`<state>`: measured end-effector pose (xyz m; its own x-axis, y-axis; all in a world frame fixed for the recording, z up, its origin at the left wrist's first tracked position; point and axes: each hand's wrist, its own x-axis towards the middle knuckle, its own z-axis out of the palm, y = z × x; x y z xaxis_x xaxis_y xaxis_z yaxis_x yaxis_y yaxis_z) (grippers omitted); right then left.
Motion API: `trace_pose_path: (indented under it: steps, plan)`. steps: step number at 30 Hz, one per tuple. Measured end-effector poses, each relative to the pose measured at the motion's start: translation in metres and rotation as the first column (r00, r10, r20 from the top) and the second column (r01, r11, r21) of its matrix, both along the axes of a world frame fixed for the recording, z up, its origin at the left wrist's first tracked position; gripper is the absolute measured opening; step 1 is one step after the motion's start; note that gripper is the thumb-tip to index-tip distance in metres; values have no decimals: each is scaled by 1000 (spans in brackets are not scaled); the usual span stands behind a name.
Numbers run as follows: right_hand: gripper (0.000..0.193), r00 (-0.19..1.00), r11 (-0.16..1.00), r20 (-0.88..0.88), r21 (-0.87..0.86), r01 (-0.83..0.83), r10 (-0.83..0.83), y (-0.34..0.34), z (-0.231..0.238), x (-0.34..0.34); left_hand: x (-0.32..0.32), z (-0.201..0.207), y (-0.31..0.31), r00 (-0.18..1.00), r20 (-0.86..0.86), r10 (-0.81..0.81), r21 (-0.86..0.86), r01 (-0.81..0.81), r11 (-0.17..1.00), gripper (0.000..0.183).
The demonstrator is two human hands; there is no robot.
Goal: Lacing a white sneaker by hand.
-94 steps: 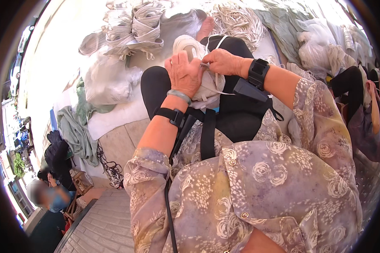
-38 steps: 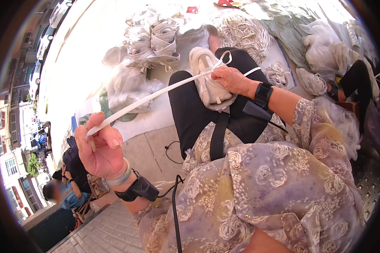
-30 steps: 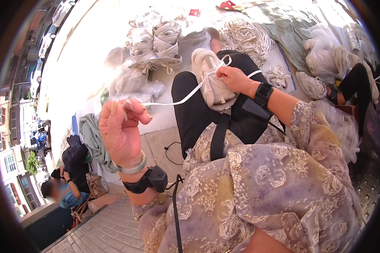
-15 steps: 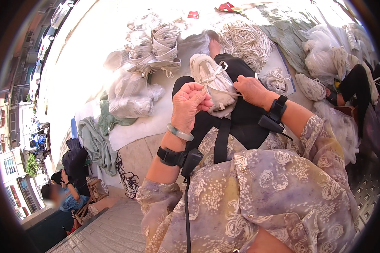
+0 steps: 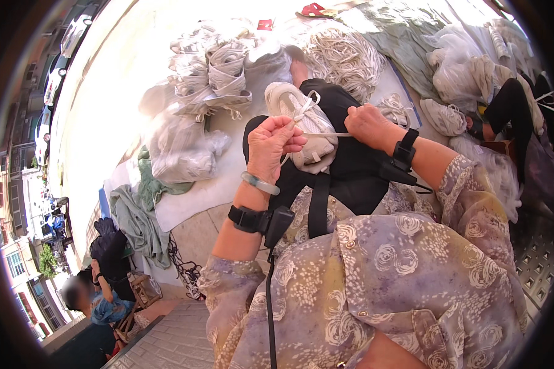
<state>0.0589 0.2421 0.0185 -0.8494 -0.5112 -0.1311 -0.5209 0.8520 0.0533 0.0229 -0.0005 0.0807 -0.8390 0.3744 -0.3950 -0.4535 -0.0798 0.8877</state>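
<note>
On my lap rests a white and beige sneaker (image 5: 317, 154), its toe pointing away from me. Pale laces cross its upper, and a loop (image 5: 309, 101) stands up near the tongue. My left hand (image 5: 276, 142) pinches a shoelace between thumb and fingers over the shoe's left side. To the right of the shoe, my right hand (image 5: 370, 126) is closed on another stretch of shoelace (image 5: 329, 134), which runs taut across toward the left hand. The exact crossing of the laces beside the left fingers is partly hidden.
Stacked pale shoes (image 5: 228, 71) and a clear plastic bag (image 5: 181, 154) lie ahead on the left. A heap of laces (image 5: 345, 58) sits beyond my knees, with a smaller bundle (image 5: 395, 109) nearer. Another sneaker (image 5: 443, 117) lies right, beside a person's leg (image 5: 514, 114). Someone sits lower left (image 5: 108, 301).
My right hand has drawn its shoelace out straight to the right of the shoe. The left hand keeps its pinch. The whole view has shifted slightly.
</note>
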Motion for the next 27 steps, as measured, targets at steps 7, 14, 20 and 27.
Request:
trace_pose_path:
  steps: [7, 14, 20, 27]
  plan:
    - [13, 970, 607, -3, -780, 150, -244, -25, 30, -9, -4, 9, 8, 1000, 23, 7, 51, -9, 999, 14]
    - [13, 790, -237, 610, -761, 604, 54, -58, 74, -11, 2, 22, 26, 994, -106, -18, 150, 34, 988, 12]
    - [13, 727, -350, 663, -648, 677, 178, -60, 75, -8, 4, 19, 26, 991, -130, -18, 158, 38, 987, 12]
    - [15, 705, -362, 675, -614, 701, 220, -60, 80, -5, 7, 22, 27, 990, -143, -7, 132, 26, 991, 6]
